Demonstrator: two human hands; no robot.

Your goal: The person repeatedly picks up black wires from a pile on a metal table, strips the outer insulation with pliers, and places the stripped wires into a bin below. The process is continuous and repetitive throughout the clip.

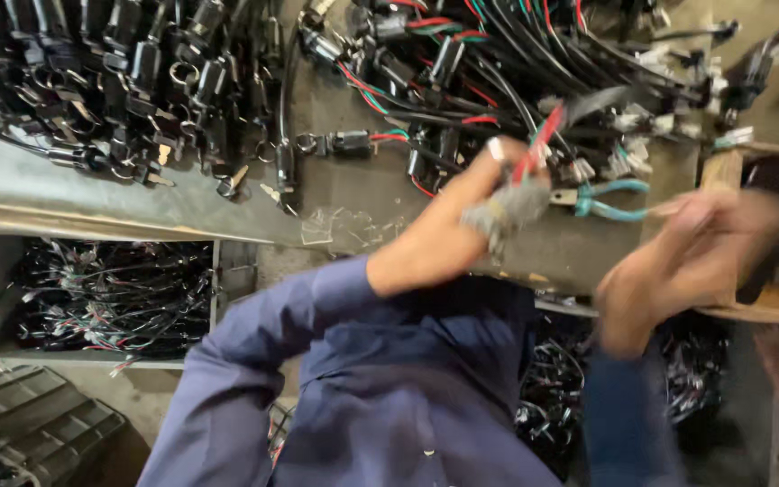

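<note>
Pliers (608, 200) and wire harnesses (462, 63) beyond left hand (462, 225)

Wire harnesses (516, 54) crowd bench (65, 194) (near strip bare).

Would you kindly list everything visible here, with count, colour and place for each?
Wire bundle: one, red and black leads with a greyish blurred end, held over the bench in the left hand.
Pliers: one, teal handles, lying on the bench right of the bundle.
Switch and wire pile: many, black with red and green leads, across the bench top.
Key and lock parts: many, black, upper left of the bench.
Bench: one, grey metal.
Bin of wires: one, black wires, under the bench at left.
Wooden frame: one, brown, right edge.
Left hand: blue sleeve, gripping the bundle.
Right hand: blurred, beside the wooden frame.
</note>
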